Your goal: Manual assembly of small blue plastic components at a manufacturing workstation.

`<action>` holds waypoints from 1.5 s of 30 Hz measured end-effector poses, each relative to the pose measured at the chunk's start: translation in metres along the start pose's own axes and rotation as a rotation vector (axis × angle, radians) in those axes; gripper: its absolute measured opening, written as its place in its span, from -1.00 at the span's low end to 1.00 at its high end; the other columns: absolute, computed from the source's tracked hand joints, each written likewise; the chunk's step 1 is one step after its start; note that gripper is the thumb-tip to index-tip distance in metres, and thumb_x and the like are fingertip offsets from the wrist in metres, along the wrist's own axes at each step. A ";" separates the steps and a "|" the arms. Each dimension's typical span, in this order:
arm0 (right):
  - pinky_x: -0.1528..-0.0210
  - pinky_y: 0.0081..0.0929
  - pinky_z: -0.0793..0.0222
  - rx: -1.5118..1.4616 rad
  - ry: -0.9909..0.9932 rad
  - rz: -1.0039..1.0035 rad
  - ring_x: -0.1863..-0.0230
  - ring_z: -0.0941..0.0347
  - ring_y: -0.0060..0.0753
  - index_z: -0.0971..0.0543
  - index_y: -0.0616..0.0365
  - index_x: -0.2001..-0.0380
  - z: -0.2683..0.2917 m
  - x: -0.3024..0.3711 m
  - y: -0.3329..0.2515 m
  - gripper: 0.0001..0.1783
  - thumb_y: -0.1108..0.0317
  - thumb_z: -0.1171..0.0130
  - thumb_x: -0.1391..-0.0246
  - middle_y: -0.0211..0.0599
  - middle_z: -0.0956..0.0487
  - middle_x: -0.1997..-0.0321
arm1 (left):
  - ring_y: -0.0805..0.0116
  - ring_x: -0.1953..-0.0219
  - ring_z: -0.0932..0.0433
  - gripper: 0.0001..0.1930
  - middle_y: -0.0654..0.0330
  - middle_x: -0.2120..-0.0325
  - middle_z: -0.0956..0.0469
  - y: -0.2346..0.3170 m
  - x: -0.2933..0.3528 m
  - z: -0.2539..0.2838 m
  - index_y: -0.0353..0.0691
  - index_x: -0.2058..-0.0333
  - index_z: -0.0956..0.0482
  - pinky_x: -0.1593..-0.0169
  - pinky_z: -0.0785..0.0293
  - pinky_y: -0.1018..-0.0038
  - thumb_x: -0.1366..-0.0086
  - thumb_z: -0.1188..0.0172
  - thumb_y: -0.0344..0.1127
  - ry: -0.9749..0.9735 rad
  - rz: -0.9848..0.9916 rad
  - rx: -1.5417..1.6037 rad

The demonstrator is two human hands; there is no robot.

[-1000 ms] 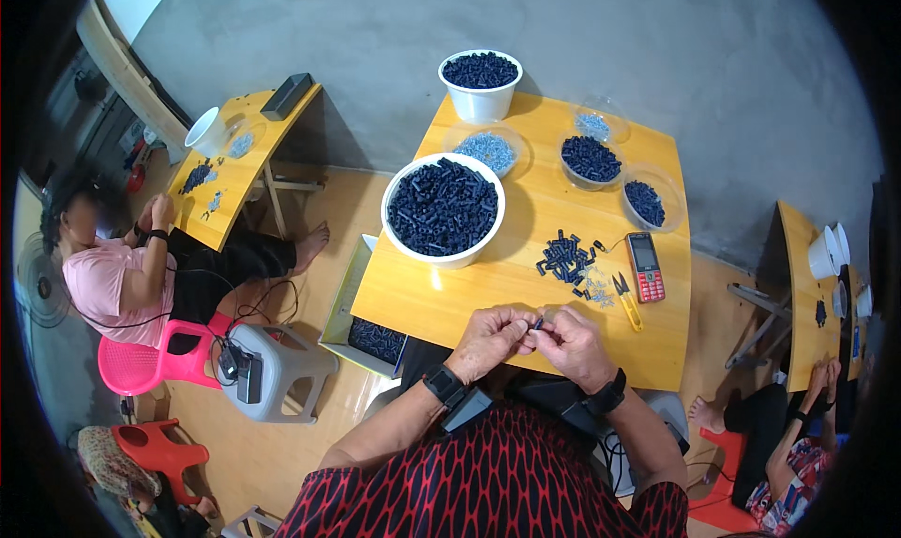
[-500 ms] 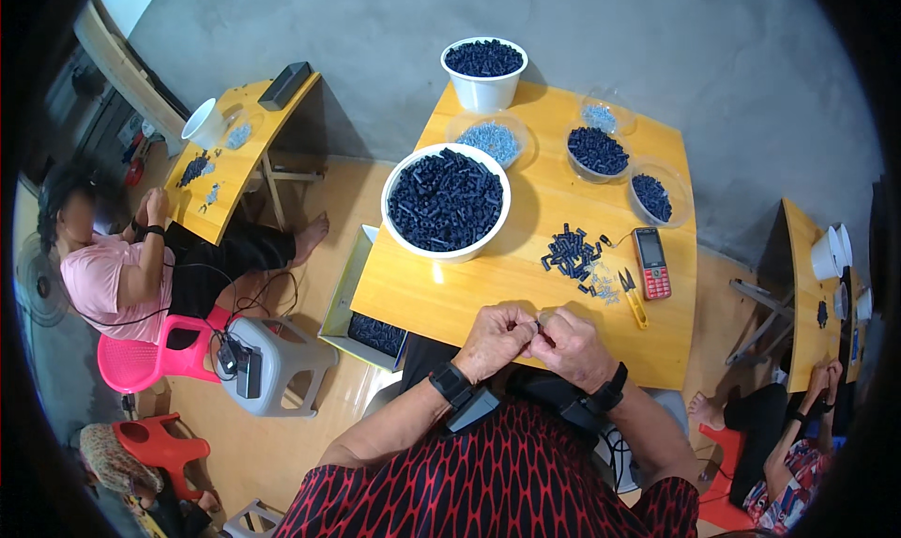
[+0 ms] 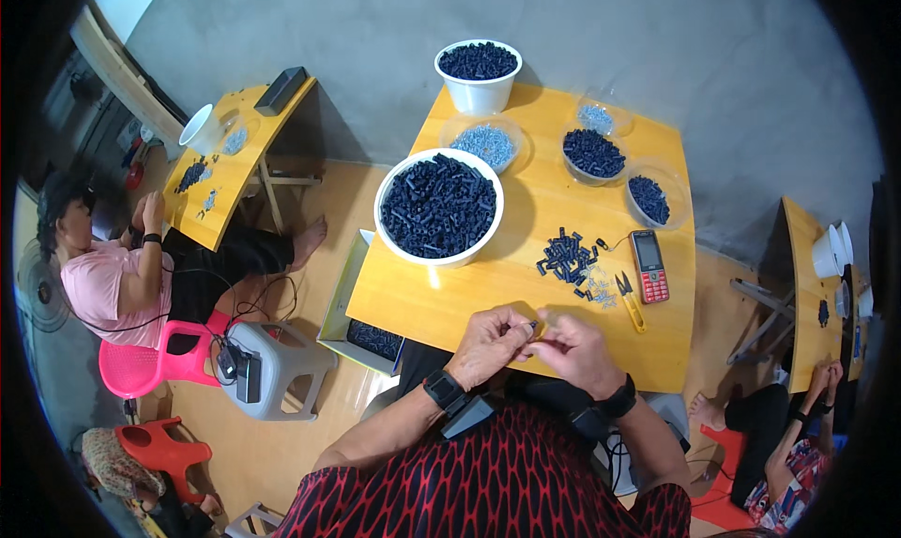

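Note:
My left hand (image 3: 490, 346) is closed near the table's front edge. A small black plastic piece (image 3: 534, 326) sticks out between its thumb and forefinger. Close beside it, my right hand (image 3: 574, 352) has its fingers bent toward the piece. Motion smears those fingers, so whether they pinch anything is unclear. Just beyond the hands lies a loose pile of small black plastic pieces (image 3: 566, 256). Small clear-looking bits (image 3: 601, 286) are scattered next to it. Yellow-handled thread snips (image 3: 632, 305) and a red keypad phone (image 3: 650, 266) lie to the right.
A large white bucket (image 3: 439, 207) of black pieces stands at left on the yellow table (image 3: 404, 299). Behind are another full bucket (image 3: 479, 76), a tub of bluish-silver bits (image 3: 485, 146) and tubs of black pieces (image 3: 593, 155). People sit at side tables (image 3: 239, 162).
My right hand has drawn slightly apart from my left, and the black piece now shows between them. The view has shifted a little.

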State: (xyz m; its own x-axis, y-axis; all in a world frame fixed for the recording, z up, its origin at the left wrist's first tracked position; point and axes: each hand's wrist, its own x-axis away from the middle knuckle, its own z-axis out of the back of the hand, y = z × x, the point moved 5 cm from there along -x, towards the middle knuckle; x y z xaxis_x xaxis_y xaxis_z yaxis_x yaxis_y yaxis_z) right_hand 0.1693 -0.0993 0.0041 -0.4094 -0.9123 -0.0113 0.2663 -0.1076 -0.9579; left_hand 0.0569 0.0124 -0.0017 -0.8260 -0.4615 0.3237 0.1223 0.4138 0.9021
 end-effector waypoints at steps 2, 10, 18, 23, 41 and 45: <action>0.39 -0.34 -0.39 0.259 0.185 0.194 0.42 -0.47 -0.13 -0.55 0.31 0.35 0.028 -0.012 -0.007 -0.88 0.56 -0.22 0.03 -0.11 -0.50 0.40 | 0.60 0.53 -0.48 -0.91 0.29 0.52 -0.53 0.001 0.008 0.009 -0.28 0.33 -0.53 0.47 -0.43 0.65 -0.33 -0.16 -0.38 0.063 0.041 0.046; 0.27 -0.19 -0.36 0.682 0.316 0.240 0.32 -0.43 -0.01 -0.56 0.24 0.43 0.053 -0.024 -0.026 -0.93 0.54 -0.22 0.06 -0.11 -0.43 0.41 | 0.66 0.64 -0.30 -0.94 0.32 0.52 -0.48 0.039 0.072 0.129 -0.18 0.32 -0.47 0.61 -0.19 0.70 -0.29 -0.18 -0.44 0.859 -0.692 0.109; 0.31 -0.22 -0.38 0.649 0.297 0.331 0.30 -0.44 -0.03 -0.52 0.28 0.42 0.044 -0.024 -0.035 -0.92 0.56 -0.22 0.04 -0.12 -0.43 0.40 | 0.65 0.72 -0.29 -0.88 0.34 0.59 -0.42 -0.028 0.094 0.216 -0.17 0.37 -0.42 0.68 -0.21 0.72 -0.31 -0.17 -0.35 1.130 -0.491 0.306; 0.26 -0.47 -0.45 0.179 0.281 0.134 0.30 -0.52 -0.34 -0.52 0.30 0.33 0.038 -0.012 -0.029 -0.93 0.59 -0.18 -0.08 -0.24 -0.54 0.33 | 0.57 0.63 -0.43 -0.90 0.31 0.52 -0.48 -0.074 0.082 0.240 -0.17 0.31 -0.46 0.63 -0.38 0.62 -0.36 -0.07 -0.30 1.037 -0.165 0.471; 0.20 -0.56 -0.48 -0.139 0.112 -0.056 0.29 -0.54 -0.56 -0.54 0.32 0.26 -0.022 0.014 -0.024 -0.88 0.49 -0.17 -0.16 -0.27 -0.63 0.30 | 0.58 0.37 -0.52 -0.86 0.28 0.30 -0.57 0.023 0.065 0.072 -0.28 0.17 -0.54 0.29 -0.48 0.64 -0.30 -0.20 -0.45 0.306 -0.392 -0.237; 0.25 -0.55 -0.47 -0.063 0.078 0.017 0.33 -0.53 -0.55 -0.53 0.29 0.31 -0.023 0.014 -0.034 -0.91 0.49 -0.19 -0.14 -0.25 -0.62 0.35 | 0.53 0.28 -0.58 -0.84 0.24 0.31 -0.61 0.004 0.041 0.022 -0.32 0.17 -0.54 0.14 -0.52 0.61 -0.28 -0.23 -0.50 -0.067 -0.262 -0.231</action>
State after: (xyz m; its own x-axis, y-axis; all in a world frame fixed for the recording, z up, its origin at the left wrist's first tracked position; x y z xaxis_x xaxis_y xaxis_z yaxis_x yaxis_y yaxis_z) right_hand 0.1340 -0.0991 0.0302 -0.4722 -0.8802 -0.0476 0.2193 -0.0650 -0.9735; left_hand 0.0112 0.0126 0.0094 -0.8789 -0.4732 0.0598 0.0161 0.0958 0.9953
